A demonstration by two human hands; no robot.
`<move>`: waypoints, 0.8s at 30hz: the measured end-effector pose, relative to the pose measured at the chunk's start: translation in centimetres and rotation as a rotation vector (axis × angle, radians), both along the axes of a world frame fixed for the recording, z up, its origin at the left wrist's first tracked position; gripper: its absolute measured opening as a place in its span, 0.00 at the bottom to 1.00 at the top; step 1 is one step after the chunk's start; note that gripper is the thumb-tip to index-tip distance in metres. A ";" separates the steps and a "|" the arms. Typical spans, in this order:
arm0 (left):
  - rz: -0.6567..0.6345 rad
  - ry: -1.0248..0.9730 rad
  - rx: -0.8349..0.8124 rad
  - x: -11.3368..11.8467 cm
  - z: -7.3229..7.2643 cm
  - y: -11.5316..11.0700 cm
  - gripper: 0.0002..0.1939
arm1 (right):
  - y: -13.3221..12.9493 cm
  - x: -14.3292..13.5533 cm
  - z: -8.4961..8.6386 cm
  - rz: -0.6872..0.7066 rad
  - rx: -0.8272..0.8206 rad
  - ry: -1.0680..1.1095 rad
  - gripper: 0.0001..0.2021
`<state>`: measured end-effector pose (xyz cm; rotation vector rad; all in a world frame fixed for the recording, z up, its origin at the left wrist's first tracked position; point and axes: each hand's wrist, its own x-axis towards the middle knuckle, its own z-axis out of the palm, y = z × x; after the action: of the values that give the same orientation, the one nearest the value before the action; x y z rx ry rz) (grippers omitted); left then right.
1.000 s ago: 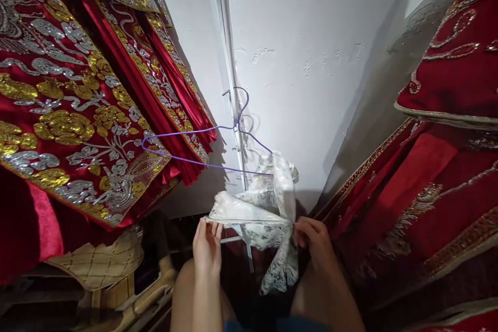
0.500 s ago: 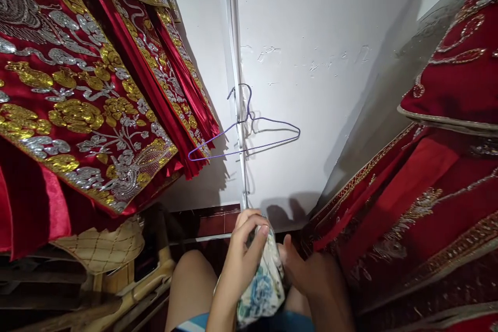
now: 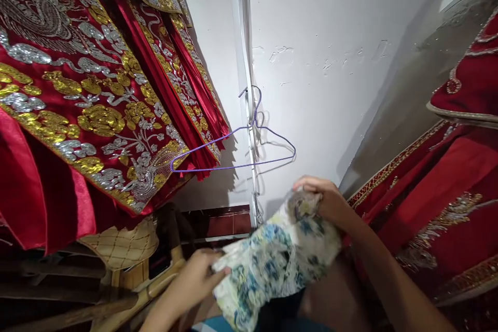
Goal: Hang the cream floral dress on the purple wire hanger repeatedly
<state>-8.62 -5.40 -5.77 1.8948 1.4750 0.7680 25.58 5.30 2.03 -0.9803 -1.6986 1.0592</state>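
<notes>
A white floral cloth [image 3: 268, 259] with blue and green flowers is stretched between my two hands, above my lap. My left hand [image 3: 202, 272] pinches its left end, thumb on top. At the upper right end, my right hand [image 3: 324, 197] grips the fabric, its fingers partly hidden behind the cloth. Whether the cloth is a garment or a plain piece I cannot tell. Above the cloth hangs a bare purple wire hanger [image 3: 233, 167], hooked on a pale vertical strip [image 3: 244, 36] at the wall. Neither hand touches the hanger.
Red garments with gold and silver sequins [image 3: 105, 119] hang at the left. More red embroidered fabric [image 3: 439, 176] fills the right side. A bamboo chair [image 3: 155, 285] with a quilted cushion [image 3: 120, 244] stands at lower left. The white wall [image 3: 311, 21] is straight ahead.
The cloth went from bunched in my left hand to spread out sideways. My right hand has moved up and taken hold of its right end; my left hand has moved left and down.
</notes>
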 end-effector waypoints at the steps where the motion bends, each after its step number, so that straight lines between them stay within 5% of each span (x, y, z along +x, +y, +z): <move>1: -0.007 0.046 0.052 -1.1 1.1 0.6 0.08 | 1.0 -0.6 0.3 -0.024 0.008 0.017 0.19; 3: -0.006 0.115 0.174 -2.8 3.2 1.9 0.06 | 3.2 -2.4 0.5 -0.032 0.009 0.055 0.35; 5: 0.061 0.104 0.318 -4.1 4.9 3.1 0.07 | 5.7 -4.4 0.4 -0.042 0.056 0.073 0.39; 11: 0.204 0.297 0.440 -5.4 8.3 5.3 0.19 | 10.7 -7.0 -0.7 -0.153 0.115 0.023 0.08; 16: 0.259 0.384 0.467 -4.1 10.6 6.0 0.25 | 9.0 -3.9 -1.1 -0.305 0.108 -0.020 0.05; 24: 0.185 0.176 0.715 2.2 14.4 9.7 0.10 | 2.7 -3.7 0.0 -0.288 0.056 0.002 0.06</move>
<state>-6.45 4.30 8.60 2.4051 1.6352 1.3869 21.85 7.97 2.02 -1.1463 -1.5218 0.8192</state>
